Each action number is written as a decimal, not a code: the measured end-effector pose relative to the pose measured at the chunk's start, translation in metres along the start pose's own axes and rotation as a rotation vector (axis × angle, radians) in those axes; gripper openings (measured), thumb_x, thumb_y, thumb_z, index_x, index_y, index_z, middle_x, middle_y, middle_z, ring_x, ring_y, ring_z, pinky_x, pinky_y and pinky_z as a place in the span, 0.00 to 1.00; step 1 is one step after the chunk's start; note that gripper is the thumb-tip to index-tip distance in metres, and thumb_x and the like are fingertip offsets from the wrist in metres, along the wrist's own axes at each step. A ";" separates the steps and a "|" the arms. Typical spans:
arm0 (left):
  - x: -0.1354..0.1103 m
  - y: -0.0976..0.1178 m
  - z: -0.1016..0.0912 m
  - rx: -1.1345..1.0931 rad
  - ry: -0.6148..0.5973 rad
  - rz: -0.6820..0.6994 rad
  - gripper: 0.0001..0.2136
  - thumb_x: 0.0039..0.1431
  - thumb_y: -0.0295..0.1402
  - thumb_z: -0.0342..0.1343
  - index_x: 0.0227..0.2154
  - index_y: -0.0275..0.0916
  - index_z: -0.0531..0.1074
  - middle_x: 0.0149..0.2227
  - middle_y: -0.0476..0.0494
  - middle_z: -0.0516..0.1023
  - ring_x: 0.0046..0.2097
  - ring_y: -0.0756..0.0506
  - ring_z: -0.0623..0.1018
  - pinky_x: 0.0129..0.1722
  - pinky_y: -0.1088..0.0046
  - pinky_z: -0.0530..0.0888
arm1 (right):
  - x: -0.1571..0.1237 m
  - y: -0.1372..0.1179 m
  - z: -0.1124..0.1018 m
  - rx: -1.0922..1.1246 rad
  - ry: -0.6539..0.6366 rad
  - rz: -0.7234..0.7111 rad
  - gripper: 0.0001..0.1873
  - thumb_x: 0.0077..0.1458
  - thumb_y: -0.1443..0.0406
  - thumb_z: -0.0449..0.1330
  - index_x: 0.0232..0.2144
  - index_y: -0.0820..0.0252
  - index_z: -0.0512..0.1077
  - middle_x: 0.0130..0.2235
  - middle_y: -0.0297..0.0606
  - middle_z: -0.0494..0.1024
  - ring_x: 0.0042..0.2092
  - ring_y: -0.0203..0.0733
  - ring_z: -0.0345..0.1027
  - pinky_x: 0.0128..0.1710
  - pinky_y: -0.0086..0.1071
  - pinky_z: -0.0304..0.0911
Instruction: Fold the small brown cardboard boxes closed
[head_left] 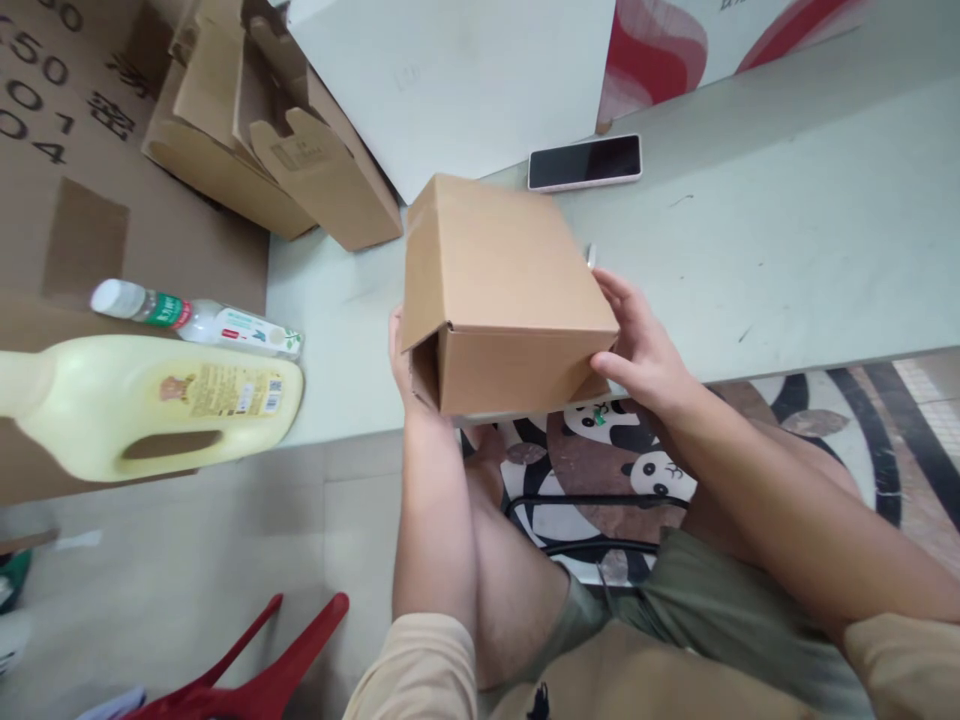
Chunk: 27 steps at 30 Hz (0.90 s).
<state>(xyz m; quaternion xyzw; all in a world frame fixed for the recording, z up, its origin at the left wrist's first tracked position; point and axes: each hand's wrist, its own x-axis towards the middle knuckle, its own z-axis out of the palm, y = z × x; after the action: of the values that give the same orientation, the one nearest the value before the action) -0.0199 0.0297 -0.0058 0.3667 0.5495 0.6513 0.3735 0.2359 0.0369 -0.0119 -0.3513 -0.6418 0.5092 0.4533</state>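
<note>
A brown cardboard box [517,260] sits tilted towards me at the near edge of the table, with a gap showing at its lower left corner where a flap does not lie flush. My right hand [637,340] grips the box's near right corner, thumb on the front face and fingers along the right side. On the opposite side, my left hand [400,355] is pressed against the box; most of its fingers are hidden behind the cardboard. A small pale object [591,256] pokes out just past the right side of the box, too little of it visible to name.
Behind the box lies a phone [585,162] beside a large white carton [465,90]. Open cardboard boxes [322,170] stand at the back left. A pale yellow jug [97,400] and a clear bottle [199,318] are at the left. A red plastic chair [262,660] is below.
</note>
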 end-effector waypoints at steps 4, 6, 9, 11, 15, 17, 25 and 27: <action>0.002 0.002 0.005 -0.172 0.006 -0.073 0.25 0.57 0.59 0.53 0.43 0.43 0.74 0.46 0.40 0.79 0.50 0.40 0.79 0.46 0.63 0.76 | 0.000 0.003 -0.001 -0.123 0.118 -0.002 0.47 0.51 0.39 0.62 0.66 0.47 0.53 0.72 0.44 0.55 0.72 0.56 0.53 0.66 0.54 0.63; 0.003 0.002 0.004 -0.197 0.003 -0.105 0.24 0.53 0.58 0.58 0.42 0.42 0.76 0.48 0.40 0.80 0.52 0.40 0.79 0.48 0.64 0.75 | 0.000 0.005 -0.001 -0.173 0.170 -0.002 0.46 0.52 0.41 0.63 0.66 0.47 0.53 0.72 0.44 0.53 0.73 0.55 0.48 0.68 0.55 0.60; 0.004 -0.002 0.003 -0.110 0.025 -0.130 0.22 0.47 0.53 0.66 0.37 0.40 0.77 0.44 0.41 0.80 0.48 0.42 0.79 0.47 0.68 0.74 | -0.001 0.011 -0.002 -0.218 0.201 0.022 0.47 0.53 0.43 0.64 0.67 0.46 0.50 0.73 0.45 0.50 0.74 0.56 0.47 0.68 0.57 0.59; 0.004 -0.004 0.001 -0.060 0.030 -0.170 0.22 0.44 0.52 0.69 0.32 0.39 0.75 0.38 0.43 0.80 0.42 0.44 0.79 0.42 0.69 0.74 | -0.001 0.015 -0.002 -0.246 0.206 0.042 0.48 0.53 0.43 0.64 0.68 0.46 0.48 0.71 0.46 0.53 0.73 0.58 0.50 0.68 0.59 0.58; 0.006 -0.003 0.000 -0.053 0.105 -0.152 0.23 0.39 0.49 0.73 0.32 0.40 0.73 0.34 0.46 0.78 0.35 0.48 0.77 0.37 0.72 0.72 | -0.001 0.018 -0.002 -0.289 0.182 0.059 0.50 0.49 0.41 0.65 0.67 0.49 0.51 0.69 0.48 0.57 0.70 0.60 0.53 0.69 0.61 0.54; 0.006 0.000 0.000 -0.062 0.147 -0.102 0.24 0.36 0.46 0.75 0.33 0.40 0.72 0.35 0.46 0.77 0.36 0.48 0.76 0.38 0.72 0.72 | -0.001 0.017 -0.002 -0.302 0.163 0.062 0.52 0.47 0.40 0.66 0.66 0.51 0.52 0.69 0.49 0.58 0.70 0.61 0.54 0.69 0.60 0.54; 0.006 0.005 -0.001 -0.224 0.072 -0.098 0.17 0.46 0.47 0.63 0.31 0.41 0.69 0.33 0.47 0.72 0.36 0.47 0.74 0.37 0.71 0.68 | -0.002 0.013 0.002 -0.349 0.209 0.045 0.50 0.46 0.41 0.68 0.64 0.52 0.56 0.66 0.50 0.62 0.69 0.63 0.57 0.66 0.59 0.61; 0.007 0.004 -0.002 -0.204 0.094 -0.087 0.16 0.47 0.48 0.62 0.31 0.40 0.70 0.34 0.47 0.72 0.36 0.47 0.74 0.37 0.72 0.68 | -0.002 0.013 0.003 -0.358 0.235 0.039 0.48 0.46 0.42 0.68 0.63 0.52 0.57 0.65 0.50 0.64 0.67 0.63 0.60 0.63 0.59 0.64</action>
<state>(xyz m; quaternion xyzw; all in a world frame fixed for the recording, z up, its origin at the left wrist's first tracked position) -0.0252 0.0342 -0.0018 0.2716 0.5125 0.7036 0.4104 0.2339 0.0373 -0.0250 -0.4954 -0.6579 0.3513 0.4454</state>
